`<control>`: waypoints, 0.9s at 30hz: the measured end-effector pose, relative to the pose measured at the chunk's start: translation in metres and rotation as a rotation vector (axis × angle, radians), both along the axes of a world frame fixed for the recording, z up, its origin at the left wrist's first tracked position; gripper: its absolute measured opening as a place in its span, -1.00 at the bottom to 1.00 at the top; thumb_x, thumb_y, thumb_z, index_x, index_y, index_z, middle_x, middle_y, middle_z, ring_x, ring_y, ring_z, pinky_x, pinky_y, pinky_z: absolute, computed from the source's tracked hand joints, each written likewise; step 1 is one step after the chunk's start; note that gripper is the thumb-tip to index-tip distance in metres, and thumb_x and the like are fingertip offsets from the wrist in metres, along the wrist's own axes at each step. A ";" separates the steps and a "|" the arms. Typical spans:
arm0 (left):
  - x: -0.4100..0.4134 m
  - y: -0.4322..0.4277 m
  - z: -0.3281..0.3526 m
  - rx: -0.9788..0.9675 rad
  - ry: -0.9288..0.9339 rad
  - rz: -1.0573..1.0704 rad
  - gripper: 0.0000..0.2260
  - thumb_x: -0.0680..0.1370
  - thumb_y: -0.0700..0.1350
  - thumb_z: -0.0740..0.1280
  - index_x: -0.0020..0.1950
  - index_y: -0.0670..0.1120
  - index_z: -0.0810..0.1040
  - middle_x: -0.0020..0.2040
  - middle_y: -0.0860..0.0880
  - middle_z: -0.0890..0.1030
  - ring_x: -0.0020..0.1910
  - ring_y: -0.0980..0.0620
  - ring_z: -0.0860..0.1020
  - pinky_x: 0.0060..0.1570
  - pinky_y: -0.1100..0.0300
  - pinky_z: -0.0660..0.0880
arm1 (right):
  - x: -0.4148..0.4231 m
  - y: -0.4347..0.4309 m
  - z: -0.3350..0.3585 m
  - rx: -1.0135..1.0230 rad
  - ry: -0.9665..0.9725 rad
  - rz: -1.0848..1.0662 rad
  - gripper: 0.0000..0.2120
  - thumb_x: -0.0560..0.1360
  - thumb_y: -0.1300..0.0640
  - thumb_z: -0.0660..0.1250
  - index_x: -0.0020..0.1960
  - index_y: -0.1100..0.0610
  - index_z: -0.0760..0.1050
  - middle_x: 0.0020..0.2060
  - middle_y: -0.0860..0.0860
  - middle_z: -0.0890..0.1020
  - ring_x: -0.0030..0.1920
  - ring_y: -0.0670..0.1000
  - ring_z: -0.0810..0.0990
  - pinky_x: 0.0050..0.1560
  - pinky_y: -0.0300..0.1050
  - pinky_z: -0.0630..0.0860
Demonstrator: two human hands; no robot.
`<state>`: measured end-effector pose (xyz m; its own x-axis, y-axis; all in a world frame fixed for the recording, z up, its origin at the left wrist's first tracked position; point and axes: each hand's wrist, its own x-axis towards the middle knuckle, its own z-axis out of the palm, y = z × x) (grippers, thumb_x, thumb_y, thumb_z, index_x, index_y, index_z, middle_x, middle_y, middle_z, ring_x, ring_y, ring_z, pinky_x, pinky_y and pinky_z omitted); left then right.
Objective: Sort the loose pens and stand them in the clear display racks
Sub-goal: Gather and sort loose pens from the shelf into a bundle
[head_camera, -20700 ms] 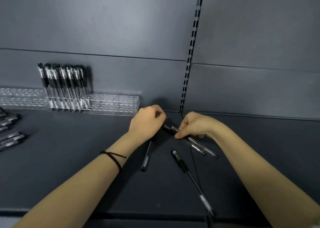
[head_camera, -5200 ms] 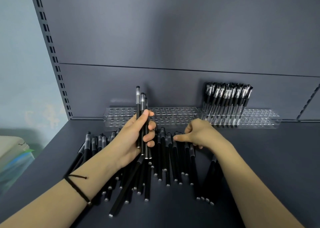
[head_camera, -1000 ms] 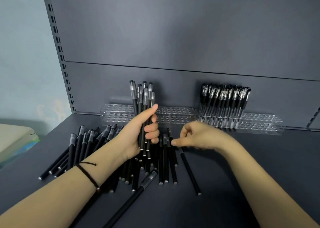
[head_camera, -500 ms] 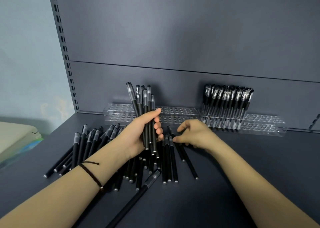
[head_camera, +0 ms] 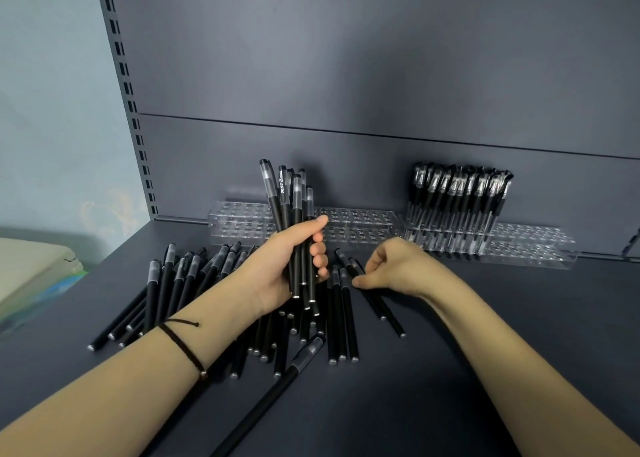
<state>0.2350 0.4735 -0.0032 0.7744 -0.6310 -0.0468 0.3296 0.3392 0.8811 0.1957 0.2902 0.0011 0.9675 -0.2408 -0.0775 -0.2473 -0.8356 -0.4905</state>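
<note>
Down from mid-air a second ago, the right grip point(head_camera: 398, 266) now pinches a loose pen point(head_camera: 390, 318) at the right edge of the pile point(head_camera: 180, 283) on the shelf point(head_camera: 485, 352). The left grip point(head_camera: 287, 262) is clamped round an upright bundle point(head_camera: 294, 214) in front of the empty clear rack point(head_camera: 360, 219). This looks like the gathering step. Next, that pen needs lifting into the bundle, cap up.

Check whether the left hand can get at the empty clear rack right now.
Likely yes: the empty rack stands just behind the left hand with nothing between, though that hand grips a pen bundle.
</note>
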 end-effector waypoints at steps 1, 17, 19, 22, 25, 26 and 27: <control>-0.001 0.000 0.000 0.003 -0.005 -0.004 -0.77 0.45 -0.02 0.39 -0.32 -0.06 0.43 -0.48 0.04 0.37 -0.52 0.12 0.37 -0.47 0.28 0.42 | -0.002 -0.003 0.004 0.003 0.051 0.031 -0.74 0.35 0.01 0.55 -0.09 0.12 0.58 -0.33 -0.07 0.56 -0.34 -0.12 0.50 -0.41 -0.27 0.37; -0.015 -0.006 0.004 0.103 -0.160 -0.189 -0.60 0.49 0.01 0.31 0.24 -0.19 0.57 0.12 -0.17 0.67 0.10 -0.11 0.66 0.02 0.12 0.62 | -0.018 -0.005 0.033 1.099 -0.337 0.324 -0.82 0.42 0.16 0.37 -0.10 0.29 0.52 -0.43 0.01 0.57 -0.48 -0.11 0.45 -0.47 -0.33 0.36; -0.018 -0.006 0.004 0.105 -0.181 -0.234 -0.63 0.52 0.02 0.27 0.21 -0.15 0.59 0.12 -0.16 0.67 0.11 -0.13 0.65 0.03 0.09 0.62 | -0.018 0.001 0.031 1.003 -0.325 0.333 -0.76 0.44 0.14 0.37 -0.05 0.33 0.51 -0.44 0.05 0.53 -0.49 -0.07 0.39 -0.49 -0.33 0.36; -0.020 -0.006 0.004 0.149 -0.259 -0.208 -0.71 0.53 0.02 0.27 0.12 -0.11 0.62 0.03 -0.13 0.70 -0.03 -0.06 0.69 -0.11 0.15 0.63 | -0.020 0.005 0.030 0.918 -0.345 0.311 -0.83 0.49 0.17 0.36 -0.08 0.30 0.51 -0.47 0.06 0.49 -0.52 -0.06 0.34 -0.50 -0.32 0.33; -0.020 -0.007 0.004 0.194 -0.306 -0.165 -0.75 0.52 0.00 0.28 0.04 -0.14 0.60 -0.18 -0.08 0.70 -0.28 0.03 0.66 -0.28 0.22 0.59 | -0.022 0.007 0.031 0.838 -0.373 0.302 -0.87 0.52 0.19 0.37 -0.12 0.26 0.52 -0.47 0.04 0.43 -0.49 -0.07 0.32 -0.50 -0.30 0.27; -0.019 -0.008 0.003 0.192 -0.305 -0.176 -0.75 0.51 -0.01 0.30 0.05 -0.16 0.56 -0.24 -0.06 0.67 -0.32 0.04 0.63 -0.31 0.22 0.57 | -0.023 0.008 0.032 0.787 -0.386 0.289 -0.87 0.52 0.19 0.39 -0.13 0.25 0.52 -0.46 0.04 0.42 -0.47 -0.07 0.32 -0.50 -0.28 0.25; -0.019 -0.009 0.002 0.183 -0.302 -0.195 -0.75 0.51 -0.02 0.32 0.06 -0.17 0.53 -0.27 -0.04 0.63 -0.35 0.05 0.60 -0.31 0.21 0.56 | -0.024 0.008 0.032 0.728 -0.399 0.272 -0.86 0.51 0.18 0.41 -0.15 0.24 0.51 -0.45 0.04 0.43 -0.45 -0.07 0.33 -0.48 -0.26 0.25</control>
